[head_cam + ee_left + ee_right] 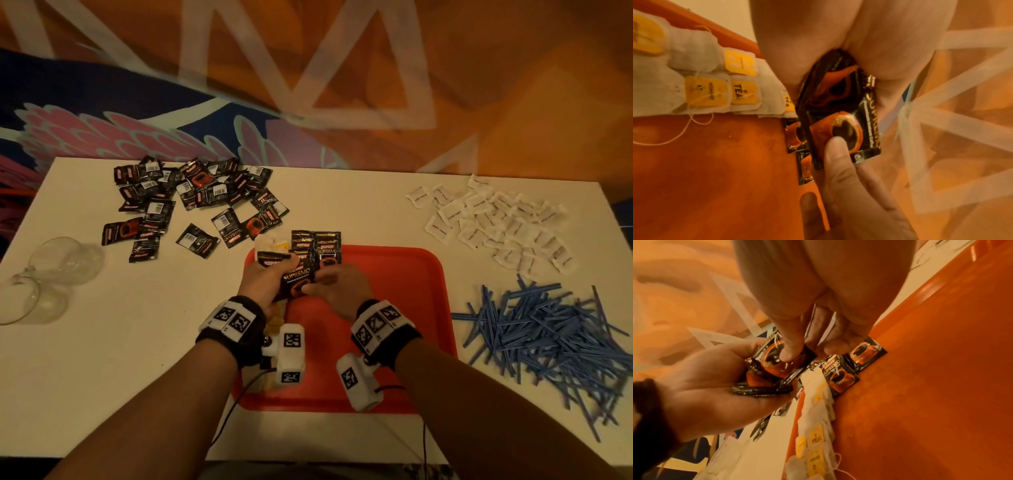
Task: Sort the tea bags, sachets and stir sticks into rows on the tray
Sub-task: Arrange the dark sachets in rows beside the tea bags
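Observation:
My left hand grips a small stack of black coffee sachets over the back-left part of the red tray. My right hand pinches the top sachet of that stack, its thumb pressed on the printed cup. Several coffee sachets lie flat on the tray just beyond the hands. A row of tea bags with yellow tags runs along the tray's left edge, mostly hidden under my left wrist in the head view.
On the white table, a pile of loose coffee sachets lies at the back left, white sugar sachets at the back right, and a heap of blue stir sticks at the right. Clear glasses lie at the left edge.

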`<move>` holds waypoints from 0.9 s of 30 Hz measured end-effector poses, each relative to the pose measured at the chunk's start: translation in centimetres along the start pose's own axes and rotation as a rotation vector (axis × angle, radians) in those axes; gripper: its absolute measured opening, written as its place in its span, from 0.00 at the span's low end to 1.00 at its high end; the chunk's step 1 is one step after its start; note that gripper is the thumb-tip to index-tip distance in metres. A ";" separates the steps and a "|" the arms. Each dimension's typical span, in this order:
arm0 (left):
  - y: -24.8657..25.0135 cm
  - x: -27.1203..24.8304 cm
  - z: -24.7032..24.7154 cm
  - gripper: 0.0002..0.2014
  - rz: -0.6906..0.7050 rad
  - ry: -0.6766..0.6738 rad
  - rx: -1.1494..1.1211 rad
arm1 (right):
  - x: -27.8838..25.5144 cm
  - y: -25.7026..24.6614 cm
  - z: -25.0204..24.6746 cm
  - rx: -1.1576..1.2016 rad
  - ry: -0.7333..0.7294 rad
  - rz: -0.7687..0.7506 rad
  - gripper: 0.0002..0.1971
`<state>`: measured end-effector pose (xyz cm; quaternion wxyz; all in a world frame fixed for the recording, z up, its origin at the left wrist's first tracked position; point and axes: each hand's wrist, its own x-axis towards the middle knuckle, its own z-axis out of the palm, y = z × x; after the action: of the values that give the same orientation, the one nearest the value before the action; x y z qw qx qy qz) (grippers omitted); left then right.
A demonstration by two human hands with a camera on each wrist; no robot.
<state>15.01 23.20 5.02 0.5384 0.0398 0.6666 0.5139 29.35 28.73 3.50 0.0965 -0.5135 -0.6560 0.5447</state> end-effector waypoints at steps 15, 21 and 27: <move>-1.0 2.8 -0.4 0.21 0.392 -0.090 1.447 | 4.3 4.1 -2.6 -0.226 0.088 0.299 0.15; -1.0 3.4 0.1 0.23 0.399 -0.120 1.584 | 5.5 4.2 -2.0 -0.186 0.154 0.365 0.08; -1.1 3.8 0.3 0.24 0.403 -0.140 1.560 | 5.9 4.2 -1.8 -0.155 0.165 0.350 0.08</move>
<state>14.17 25.25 1.69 0.2931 0.5554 0.7781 -0.0160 30.28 33.87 -1.75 0.0142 -0.6685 -0.5865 0.4571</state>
